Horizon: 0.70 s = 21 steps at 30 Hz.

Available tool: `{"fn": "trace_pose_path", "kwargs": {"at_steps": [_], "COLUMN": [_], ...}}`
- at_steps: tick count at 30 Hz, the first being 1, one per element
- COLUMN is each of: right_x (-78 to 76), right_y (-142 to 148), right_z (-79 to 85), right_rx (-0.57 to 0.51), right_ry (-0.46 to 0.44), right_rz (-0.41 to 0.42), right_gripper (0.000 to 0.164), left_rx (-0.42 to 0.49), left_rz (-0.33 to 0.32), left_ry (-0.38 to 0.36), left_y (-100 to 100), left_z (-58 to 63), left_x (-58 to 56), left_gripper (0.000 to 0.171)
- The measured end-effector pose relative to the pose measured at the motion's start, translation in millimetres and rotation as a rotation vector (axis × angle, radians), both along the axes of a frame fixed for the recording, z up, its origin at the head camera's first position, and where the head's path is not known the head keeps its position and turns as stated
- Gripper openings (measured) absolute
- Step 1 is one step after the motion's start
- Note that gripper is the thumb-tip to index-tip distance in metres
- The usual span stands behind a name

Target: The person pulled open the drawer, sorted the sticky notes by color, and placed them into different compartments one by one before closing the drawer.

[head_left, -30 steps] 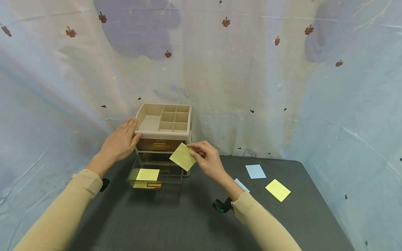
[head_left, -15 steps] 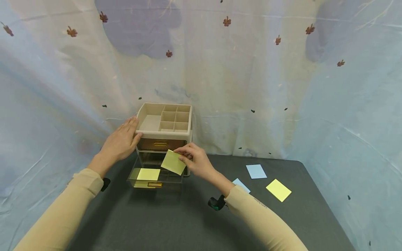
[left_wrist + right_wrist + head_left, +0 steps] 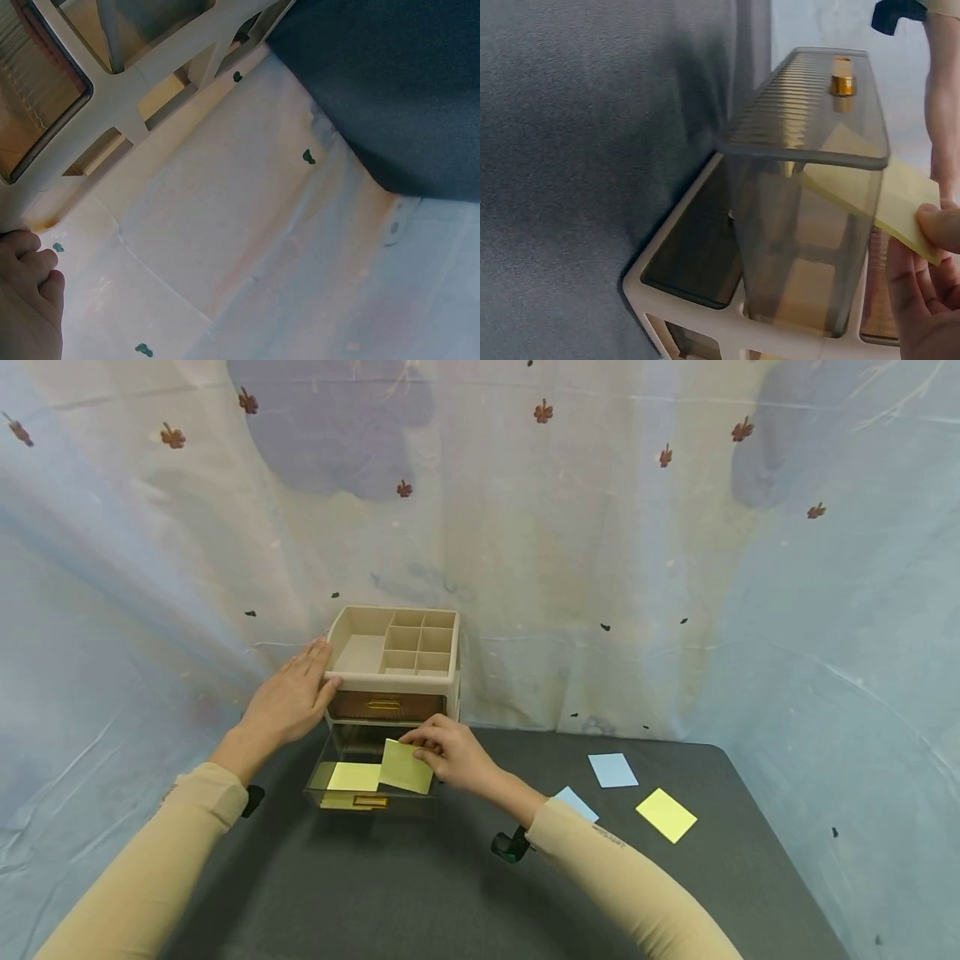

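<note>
A cream desktop drawer organizer [image 3: 393,680] stands at the back left of the dark table. My left hand [image 3: 288,697] rests against its left side, fingers straight, thumb at the front corner. Between thumb and fingers, my right hand [image 3: 457,757] pinches a yellow sticky note pad [image 3: 406,768]. This pad is tilted over the right part of a pulled-out clear drawer [image 3: 412,805]. Inside that drawer, on the left, lies another yellow sticky note pad [image 3: 354,775]. In the right wrist view, the held pad [image 3: 907,201] reaches in past the drawer's edge.
To the right on the table [image 3: 360,893] lie a yellow sticky note pad [image 3: 666,816], a blue one [image 3: 612,770] and a second blue one [image 3: 576,804] near the right sleeve. Above the pulled-out drawer, a brown drawer [image 3: 386,706] is closed. A patterned curtain [image 3: 525,568] hangs behind.
My right hand has moved left and down with the yellow sticky note pad, from beside the organizer to over the pulled-out drawer. My left hand has stayed in place.
</note>
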State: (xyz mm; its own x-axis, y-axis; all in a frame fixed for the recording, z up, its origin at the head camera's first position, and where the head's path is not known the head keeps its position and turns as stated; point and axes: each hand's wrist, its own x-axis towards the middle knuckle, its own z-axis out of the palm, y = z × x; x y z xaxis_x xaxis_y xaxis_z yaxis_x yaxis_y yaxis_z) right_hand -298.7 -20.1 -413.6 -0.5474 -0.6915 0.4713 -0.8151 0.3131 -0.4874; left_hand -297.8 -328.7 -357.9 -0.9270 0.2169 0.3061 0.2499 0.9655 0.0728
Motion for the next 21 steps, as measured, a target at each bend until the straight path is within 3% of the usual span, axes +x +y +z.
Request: {"fn": "trace_pose_path", "kwargs": {"at_steps": [12,21], "right_x": [1.5,6.4], "right_y": [-8,-13], "right_z": [-3.2,-1.7], "right_rx": [0.137,0.205], "right_ry": [-0.003,-0.029], "right_rz": [0.077,0.085], "right_gripper": [0.025,0.025], "left_rx": [0.002,0.005], "left_rz": [-0.001,0.004], "left_ry": [0.010,-0.003], "left_y": [-1,-1], "left_z": [-2.6,-1.9], "left_x": [-1.4,-1.0], "left_gripper": [0.073,0.074]}}
